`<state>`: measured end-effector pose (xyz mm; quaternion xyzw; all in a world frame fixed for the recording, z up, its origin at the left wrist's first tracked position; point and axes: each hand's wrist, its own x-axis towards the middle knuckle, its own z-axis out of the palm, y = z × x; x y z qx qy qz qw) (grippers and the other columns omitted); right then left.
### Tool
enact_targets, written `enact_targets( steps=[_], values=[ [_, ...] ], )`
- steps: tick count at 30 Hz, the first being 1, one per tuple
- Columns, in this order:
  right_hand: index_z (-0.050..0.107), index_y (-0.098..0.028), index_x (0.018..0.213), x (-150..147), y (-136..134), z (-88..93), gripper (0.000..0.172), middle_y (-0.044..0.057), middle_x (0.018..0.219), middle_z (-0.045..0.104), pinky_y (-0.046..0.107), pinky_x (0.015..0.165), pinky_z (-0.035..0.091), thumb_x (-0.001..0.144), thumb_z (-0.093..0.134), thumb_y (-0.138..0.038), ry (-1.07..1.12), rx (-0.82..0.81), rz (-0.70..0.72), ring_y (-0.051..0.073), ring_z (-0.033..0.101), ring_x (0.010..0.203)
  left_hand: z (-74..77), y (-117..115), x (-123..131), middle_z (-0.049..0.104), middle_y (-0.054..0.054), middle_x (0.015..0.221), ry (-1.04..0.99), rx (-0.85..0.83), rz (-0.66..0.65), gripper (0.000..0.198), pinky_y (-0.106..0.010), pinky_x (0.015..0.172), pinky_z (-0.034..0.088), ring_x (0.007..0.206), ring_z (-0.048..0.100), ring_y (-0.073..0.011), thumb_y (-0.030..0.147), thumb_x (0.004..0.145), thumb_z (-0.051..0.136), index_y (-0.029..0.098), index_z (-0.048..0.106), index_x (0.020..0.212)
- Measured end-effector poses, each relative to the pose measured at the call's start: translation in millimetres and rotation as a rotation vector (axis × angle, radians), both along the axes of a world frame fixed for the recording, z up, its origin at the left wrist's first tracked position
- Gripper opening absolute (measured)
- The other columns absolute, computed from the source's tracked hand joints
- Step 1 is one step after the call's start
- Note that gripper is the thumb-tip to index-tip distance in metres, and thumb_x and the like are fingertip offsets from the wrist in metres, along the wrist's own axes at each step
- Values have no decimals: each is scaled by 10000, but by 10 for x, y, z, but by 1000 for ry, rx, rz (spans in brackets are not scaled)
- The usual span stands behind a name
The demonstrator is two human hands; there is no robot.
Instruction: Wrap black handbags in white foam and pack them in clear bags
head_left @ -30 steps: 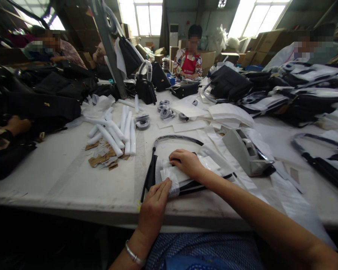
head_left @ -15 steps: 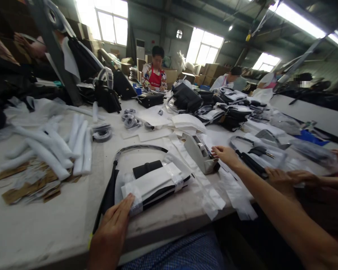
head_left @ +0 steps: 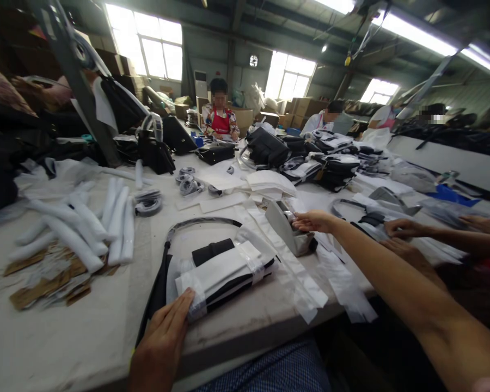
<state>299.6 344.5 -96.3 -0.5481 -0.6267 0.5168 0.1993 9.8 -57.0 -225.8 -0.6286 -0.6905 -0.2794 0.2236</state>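
Observation:
A black handbag (head_left: 212, 250) with a long looped strap lies in front of me, a folded white sheet (head_left: 220, 268) across it held down with clear tape. My left hand (head_left: 167, 326) rests on its near left end, fingers stretched flat over the edge; the thumb is hidden. To the right of the bag stands a grey tape dispenser (head_left: 283, 231). Over its top, by the roll, is my right hand (head_left: 314, 220) with fingers drawn together. Anything between those fingertips is too small to make out.
White foam tubes (head_left: 75, 234) and brown card scraps (head_left: 49, 277) lie at left. Wrapped coils (head_left: 148, 202) and stacked white sheets (head_left: 269, 183) sit farther back, before piled black bags (head_left: 269, 147). A co-worker's hands (head_left: 404, 228) are close on my right; another person (head_left: 220, 120) sits opposite.
My right hand has moved left, from beside the dispenser to over its top. My left hand stays on the bag. The view has shifted slightly.

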Motion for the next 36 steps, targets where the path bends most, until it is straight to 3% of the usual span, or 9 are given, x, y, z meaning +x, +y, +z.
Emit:
enact_targets(
  steps=[2, 6, 9, 14, 19, 26, 31, 33, 36],
  values=[
    [696, -92, 780, 67, -69, 113, 223, 146, 765, 749, 221, 566, 608, 900, 680, -280, -17, -75, -17, 147, 704, 597, -7, -4, -9, 689, 10, 1282, 4, -1, -4, 569, -300, 904, 544, 1064, 656, -205, 211, 985, 448, 267, 328, 1539],
    [730, -103, 853, 343, -352, 328, 270, 165, 896, 759, 197, 589, 608, 906, 680, -363, -15, -71, -73, 143, 711, 652, -23, -15, -20, 680, 15, 1296, 5, -21, -7, 555, -297, 927, 523, 1083, 647, -199, 213, 986, 450, 250, 348, 1531],
    [749, -110, 865, 594, -664, 327, 308, 181, 948, 755, 216, 587, 611, 867, 717, -417, -35, 0, -129, 169, 718, 694, -21, -19, -15, 683, 19, 1291, 9, -8, -8, 534, -298, 949, 493, 1076, 642, -197, 220, 994, 442, 233, 367, 1523],
    [753, -115, 824, 838, -1031, -102, 389, 155, 906, 757, 215, 568, 595, 728, 819, -486, -18, 71, -213, 150, 690, 650, 13, -13, -8, 688, 14, 1281, 9, -12, -16, 512, -295, 977, 451, 1071, 632, -197, 237, 1005, 429, 220, 383, 1515],
    [727, -122, 781, 819, -972, -518, 457, 118, 808, 756, 213, 530, 569, 687, 805, -562, -47, 198, -275, 120, 650, 559, 30, -19, -23, 677, 5, 1296, 11, -57, -32, 518, -290, 1011, 414, 1089, 612, -193, 248, 1016, 419, 205, 354, 1528],
    [718, -156, 722, 801, -726, -500, 269, 67, 703, 749, 204, 482, 517, 781, 746, -417, -282, 302, -182, 132, 661, 522, 26, -27, -18, 677, 8, 1294, 1, -43, -34, 515, -290, 1000, 417, 1093, 605, -195, 229, 1010, 435, 208, 369, 1520],
    [692, -173, 630, 911, -795, -386, 250, 37, 568, 693, 229, 463, 434, 803, 699, -353, -510, 404, -89, 159, 644, 485, 20, -21, -16, 682, 5, 1287, -16, -27, -41, 513, -298, 996, 425, 1086, 613, -198, 230, 1009, 431, 204, 372, 1518],
    [726, -191, 721, 939, -905, -314, 245, 39, 642, 722, 249, 543, 455, 854, 644, -379, -601, 565, 11, 184, 683, 593, 9, -23, -20, 681, 3, 1290, -25, -23, -53, 513, -306, 1000, 427, 1093, 613, -203, 240, 1012, 424, 205, 367, 1521],
    [751, -198, 918, 888, -1109, -167, 284, 77, 864, 770, 284, 646, 479, 941, 552, -401, -744, 951, 236, 225, 718, 756, -8, -29, -15, 669, 4, 1310, -50, -39, -47, 503, -313, 1010, 428, 1115, 606, -207, 234, 1013, 422, 210, 380, 1513]
  ],
)
